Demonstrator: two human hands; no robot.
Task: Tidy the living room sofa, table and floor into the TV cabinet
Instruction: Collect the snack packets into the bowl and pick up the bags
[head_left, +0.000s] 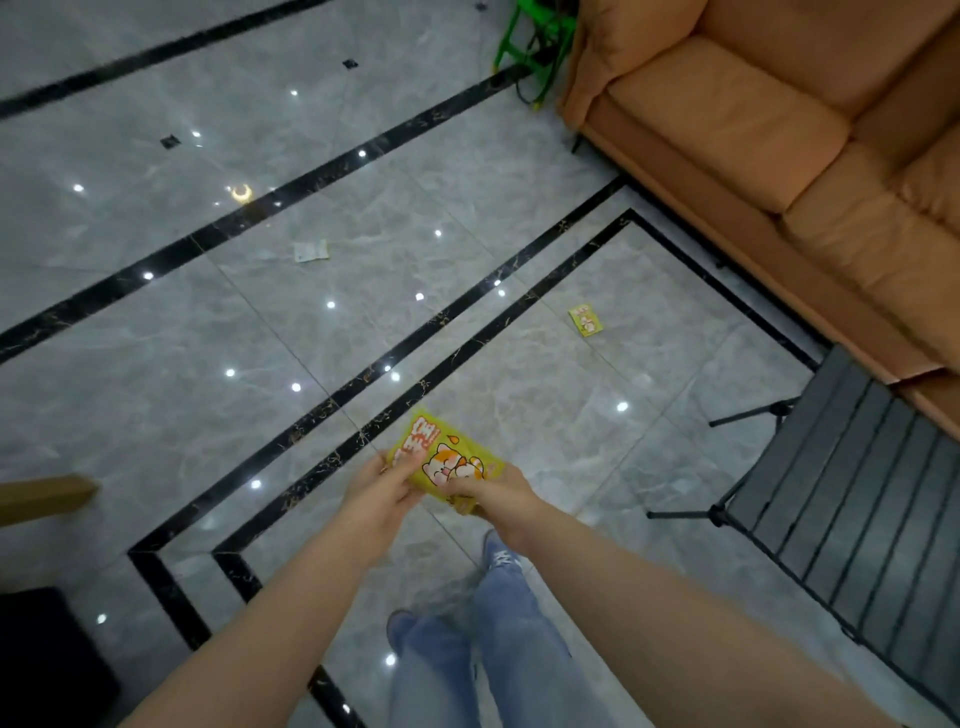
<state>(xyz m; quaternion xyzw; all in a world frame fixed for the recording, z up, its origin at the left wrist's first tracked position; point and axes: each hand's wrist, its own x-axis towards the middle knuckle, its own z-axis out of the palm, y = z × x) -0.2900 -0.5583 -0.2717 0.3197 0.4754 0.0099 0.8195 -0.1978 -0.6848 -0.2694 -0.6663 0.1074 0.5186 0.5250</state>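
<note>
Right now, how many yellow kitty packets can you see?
2. One yellow packet is held by the left hand and right hand. A second yellow packet lies on the floor near the sofa. More may be hidden.

Open floor (363, 322) ahead; slatted table (852, 499) blocks right.

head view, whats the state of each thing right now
yellow packet: off the floor, held in both hands
left hand: grip on the packet's left edge
right hand: grip on the packet's lower right
small yellow packet: lying flat on the floor near the sofa
white packet: lying flat on the floor
slatted table: standing, top bare where visible
</note>
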